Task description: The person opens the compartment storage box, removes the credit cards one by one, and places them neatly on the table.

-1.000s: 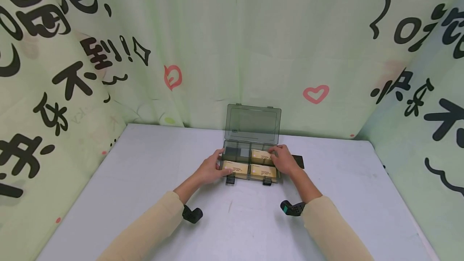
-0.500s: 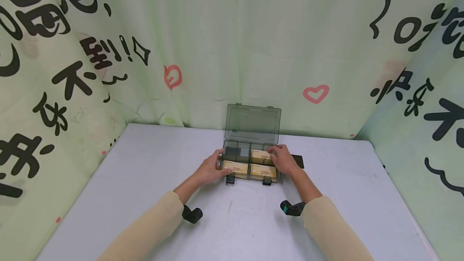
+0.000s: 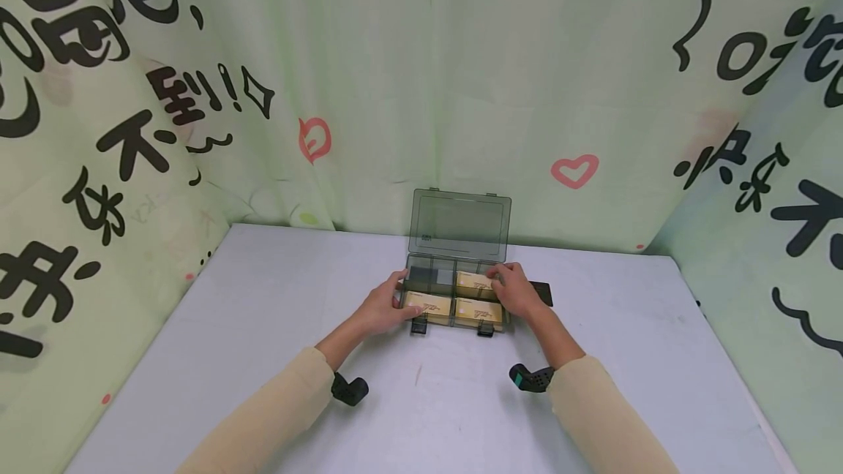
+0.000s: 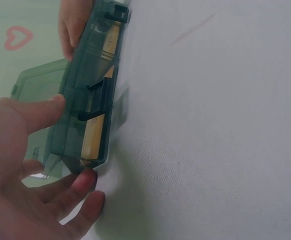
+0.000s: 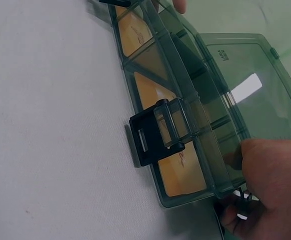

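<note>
An open translucent grey-green storage box stands near the table's far edge, divided into compartments. Yellow card stacks fill the front left, front right and back right compartments. My left hand grips the box's left end, its thumb over the front rim; in the left wrist view the fingers lie at that end. My right hand holds the right end, fingertips over the rim at the back right compartment. In the right wrist view, other fingers curl outside the end wall, partly hidden.
The clear lid stands raised behind the box, near the curtain. Two black latches hang at the box's front. A flat black object lies right of the box, partly behind my right hand. White table surrounds the box.
</note>
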### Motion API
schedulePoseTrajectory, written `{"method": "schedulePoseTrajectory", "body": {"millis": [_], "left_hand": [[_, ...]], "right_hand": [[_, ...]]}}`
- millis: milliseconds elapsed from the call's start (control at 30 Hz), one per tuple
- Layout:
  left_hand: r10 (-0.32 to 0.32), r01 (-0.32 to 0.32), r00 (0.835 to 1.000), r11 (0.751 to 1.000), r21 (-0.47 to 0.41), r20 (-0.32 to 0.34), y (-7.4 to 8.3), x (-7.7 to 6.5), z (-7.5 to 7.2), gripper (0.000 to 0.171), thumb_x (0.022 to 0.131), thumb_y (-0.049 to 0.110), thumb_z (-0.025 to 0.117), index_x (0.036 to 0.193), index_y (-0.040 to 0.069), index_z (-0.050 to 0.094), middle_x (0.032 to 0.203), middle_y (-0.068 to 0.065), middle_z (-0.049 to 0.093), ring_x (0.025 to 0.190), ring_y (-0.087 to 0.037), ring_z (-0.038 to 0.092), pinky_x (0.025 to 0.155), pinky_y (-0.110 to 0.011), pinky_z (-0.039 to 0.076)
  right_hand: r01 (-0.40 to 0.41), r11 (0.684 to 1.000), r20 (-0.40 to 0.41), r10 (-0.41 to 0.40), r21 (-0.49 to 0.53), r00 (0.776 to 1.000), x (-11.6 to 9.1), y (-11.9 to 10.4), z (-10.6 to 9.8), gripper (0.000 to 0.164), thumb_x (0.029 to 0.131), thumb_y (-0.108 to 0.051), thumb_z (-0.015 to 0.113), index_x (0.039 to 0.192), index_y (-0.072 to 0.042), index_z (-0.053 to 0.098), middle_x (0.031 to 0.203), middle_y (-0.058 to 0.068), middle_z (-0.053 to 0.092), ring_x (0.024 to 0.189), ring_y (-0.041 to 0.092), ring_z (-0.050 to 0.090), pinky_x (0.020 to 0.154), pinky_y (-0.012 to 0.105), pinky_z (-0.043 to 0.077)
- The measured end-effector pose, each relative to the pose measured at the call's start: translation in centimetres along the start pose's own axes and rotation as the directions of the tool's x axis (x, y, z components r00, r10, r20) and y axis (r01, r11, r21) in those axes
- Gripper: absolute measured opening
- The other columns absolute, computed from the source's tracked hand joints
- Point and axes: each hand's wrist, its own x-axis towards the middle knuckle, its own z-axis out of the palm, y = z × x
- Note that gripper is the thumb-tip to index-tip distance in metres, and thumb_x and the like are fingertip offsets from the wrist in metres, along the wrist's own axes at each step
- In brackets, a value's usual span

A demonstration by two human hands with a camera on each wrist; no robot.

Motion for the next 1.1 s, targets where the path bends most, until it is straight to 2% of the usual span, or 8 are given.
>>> {"method": "schedulePoseTrajectory", "body": {"millis": [267, 500, 767, 967, 1100], "left_hand": [[-0.003, 0.003, 1.0, 1.0, 0.004, -0.002, 0.12, -0.09, 0.0, 0.08, 0.086, 0.031, 0.074, 0.151, 0.015, 0.03, 0.136, -0.015, 0.053, 0.087, -0.018, 0.054, 0.07, -0.031, 0.043], [-0.008, 0.008, 1.0, 1.0, 0.02, -0.002, -0.09, 0.03, 0.14, 0.078, 0.087, 0.03, 0.073, 0.151, 0.015, 0.03, 0.136, -0.014, 0.054, 0.087, -0.018, 0.053, 0.069, -0.031, 0.042], [-0.008, 0.008, 1.0, 1.0, 0.019, 0.002, -0.06, 0.0, 0.07, 0.079, 0.087, 0.032, 0.073, 0.151, 0.016, 0.03, 0.137, -0.015, 0.053, 0.087, -0.019, 0.052, 0.071, -0.032, 0.042], [-0.007, 0.007, 1.0, 1.0, 0.021, 0.001, -0.17, 0.08, 0.07, 0.079, 0.087, 0.032, 0.073, 0.151, 0.016, 0.03, 0.137, -0.015, 0.053, 0.086, -0.019, 0.052, 0.07, -0.032, 0.041], [-0.007, 0.007, 1.0, 1.0, 0.021, -0.001, -0.13, 0.07, 0.09, 0.078, 0.087, 0.031, 0.073, 0.151, 0.016, 0.03, 0.138, -0.015, 0.053, 0.086, -0.019, 0.052, 0.07, -0.031, 0.041]], "right_hand": [[-0.007, 1.0, -0.014, 0.007, 0.004, 1.0, 0.01, -0.12, 0.05, 0.033, 0.1, -0.012, 0.038, 0.127, -0.001, 0.052, 0.139, 0.029, 0.033, 0.123, 0.043, 0.046, 0.101, 0.056, 0.038], [-0.011, 1.0, -0.032, 0.011, 0.006, 0.999, 0.22, -0.11, 0.12, 0.028, 0.098, -0.009, 0.04, 0.124, -0.001, 0.049, 0.137, 0.03, 0.034, 0.112, 0.039, 0.047, 0.097, 0.055, 0.038], [-0.013, 0.999, -0.06, 0.015, 0.04, 0.998, 0.25, -0.21, 0.06, 0.023, 0.096, -0.007, 0.045, 0.118, -0.003, 0.041, 0.131, 0.027, 0.037, 0.114, 0.037, 0.043, 0.1, 0.054, 0.036], [-0.013, 1.0, -0.067, 0.014, 0.014, 0.998, 0.11, -0.09, 0.22, 0.013, 0.099, -0.011, 0.046, 0.105, -0.001, 0.05, 0.131, 0.027, 0.039, 0.11, 0.037, 0.046, 0.096, 0.051, 0.039], [-0.011, 1.0, -0.066, 0.012, 0.01, 0.998, 0.02, 0.03, 0.25, 0.022, 0.1, -0.013, 0.045, 0.116, -0.001, 0.054, 0.138, 0.028, 0.036, 0.119, 0.041, 0.046, 0.1, 0.054, 0.038]]}}
